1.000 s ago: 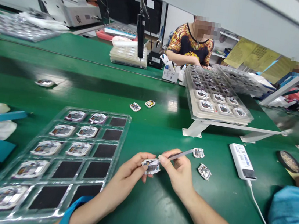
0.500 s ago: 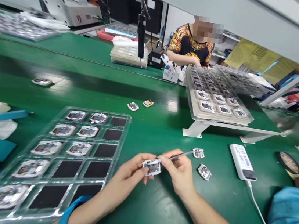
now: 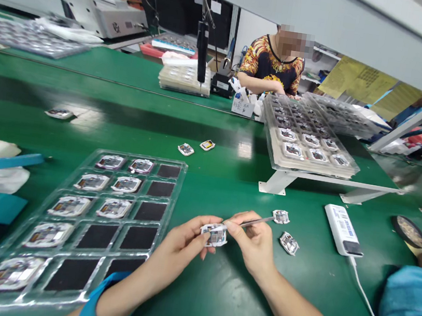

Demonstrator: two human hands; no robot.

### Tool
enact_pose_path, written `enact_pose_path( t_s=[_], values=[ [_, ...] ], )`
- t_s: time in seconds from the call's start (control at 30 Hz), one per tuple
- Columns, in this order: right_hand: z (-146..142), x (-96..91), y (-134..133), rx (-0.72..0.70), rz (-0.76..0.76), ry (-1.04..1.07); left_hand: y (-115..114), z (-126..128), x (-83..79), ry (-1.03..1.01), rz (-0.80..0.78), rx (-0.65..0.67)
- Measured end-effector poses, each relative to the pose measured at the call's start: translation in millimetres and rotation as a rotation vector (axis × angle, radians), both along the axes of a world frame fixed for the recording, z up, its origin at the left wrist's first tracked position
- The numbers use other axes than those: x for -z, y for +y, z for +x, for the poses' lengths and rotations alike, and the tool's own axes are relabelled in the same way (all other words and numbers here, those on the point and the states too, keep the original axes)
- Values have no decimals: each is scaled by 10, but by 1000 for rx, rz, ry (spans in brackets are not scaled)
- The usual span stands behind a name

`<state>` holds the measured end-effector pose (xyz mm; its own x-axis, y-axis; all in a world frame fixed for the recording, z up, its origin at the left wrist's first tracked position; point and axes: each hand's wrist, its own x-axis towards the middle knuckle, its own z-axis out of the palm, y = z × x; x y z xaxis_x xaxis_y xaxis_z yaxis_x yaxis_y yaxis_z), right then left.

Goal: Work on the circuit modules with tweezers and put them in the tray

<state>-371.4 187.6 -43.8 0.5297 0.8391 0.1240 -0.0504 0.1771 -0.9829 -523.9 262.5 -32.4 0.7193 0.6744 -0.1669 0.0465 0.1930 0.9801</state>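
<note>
My left hand (image 3: 178,247) pinches a small white electronic module (image 3: 215,234) just above the green bench. My right hand (image 3: 254,242) is closed on metal tweezers (image 3: 259,220), with their working end at the module's top edge. Two more loose modules lie close to the right hand, one (image 3: 280,216) beside the tweezers' far end and one (image 3: 288,242) to its right. On my left, a clear plastic tray (image 3: 80,223) holds several modules in its left two columns; the right column shows dark empty pockets.
A white power bank (image 3: 342,230) with a cable lies at right. A raised rack carries stacked trays of modules (image 3: 307,140). Two loose parts (image 3: 196,147) and another (image 3: 59,113) lie farther out. A person in a patterned shirt (image 3: 273,65) sits opposite. A co-worker's blue sleeve (image 3: 410,306) is at right.
Both hands stay on the module and tweezers with only slight shifts. The camera view has drifted a little, moving the scene slightly.
</note>
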Motion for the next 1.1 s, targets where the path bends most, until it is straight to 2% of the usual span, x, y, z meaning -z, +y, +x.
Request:
enact_pose_path(
  t_s=[0.2, 0.43, 0.53, 0.63, 0.73, 0.83, 0.9, 1.0, 1.1],
  values=[
    [-20, -9, 2, 7, -10, 6, 16, 3, 57, 16, 56, -4],
    [-33, 15, -5, 26, 19, -78, 29, 2, 104, 22, 95, 19],
    [-36, 7, -19, 26, 98, -147, 39, 16, 80, 32, 130, 33],
    [-32, -16, -53, 51, 231, -293, 124, -49, 22, 90, 246, 1],
    [-11, -38, -82, 82, 315, -385, 302, -325, -33, 251, 507, -161],
    [7, -53, -104, 81, 332, -400, 483, -784, -9, 587, 796, -411],
    [8, -63, -121, 71, 326, -408, 563, -1083, 65, 842, 870, -558],
    [-4, -76, -144, 53, 321, -426, 602, -1370, 183, 997, 950, -525],
    [-21, -83, -150, 47, 327, -444, 573, -1441, 182, 1019, 1028, -451]
  ],
)
